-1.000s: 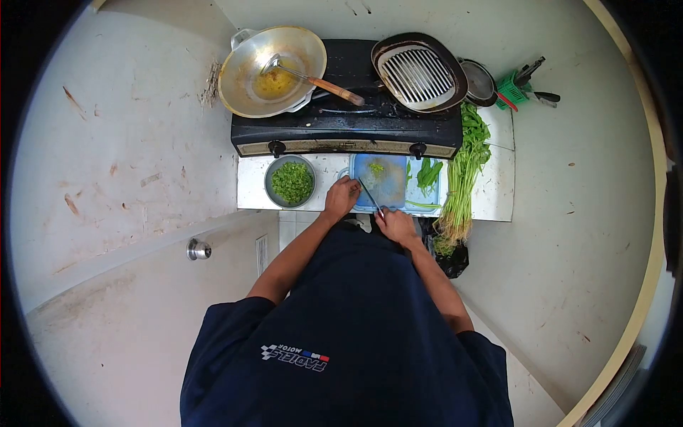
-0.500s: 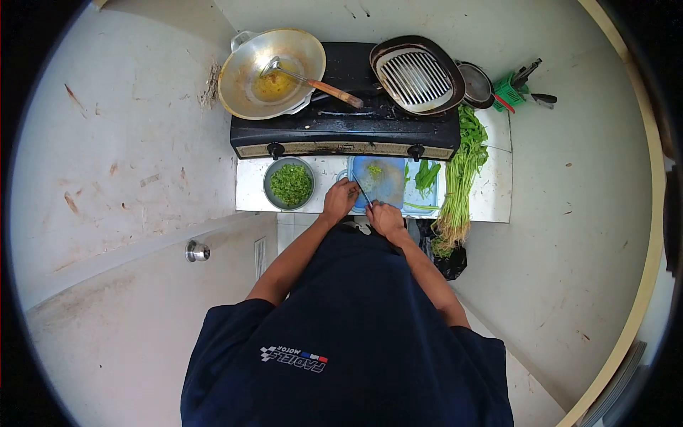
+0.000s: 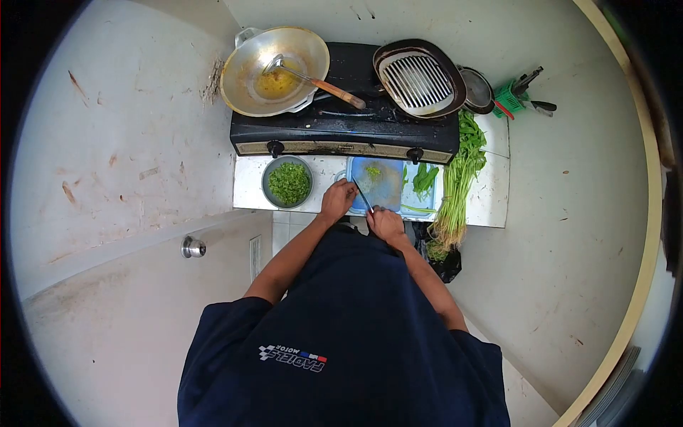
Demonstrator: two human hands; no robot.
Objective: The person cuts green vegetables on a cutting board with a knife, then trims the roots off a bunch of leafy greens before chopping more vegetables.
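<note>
My right hand (image 3: 386, 225) is closed around the handle of a knife (image 3: 362, 195), whose blade slants up and left over a blue cutting board (image 3: 386, 198). Beside the blade tip, at the board's left edge, my left hand (image 3: 337, 200) has its fingers curled together; whatever they pinch is hidden. A small heap of chopped greens (image 3: 373, 171) lies on the board just beyond the knife. To the right, loose green leaves (image 3: 425, 181) rest on a light blue tray (image 3: 420, 212) that extends from under the board.
A grey bowl of chopped greens (image 3: 289, 183) stands left. Behind is a black stove (image 3: 341, 130) bearing a wok (image 3: 238, 85) with a spatula (image 3: 334, 91) and a grill pan (image 3: 390, 89). Long-stemmed greens (image 3: 456, 181) hang over the counter's front edge; a green basket (image 3: 506, 99) holds utensils.
The view has shifted slightly. My right hand and the knife sit a little lower against the board; my left hand stays nearly in place.
</note>
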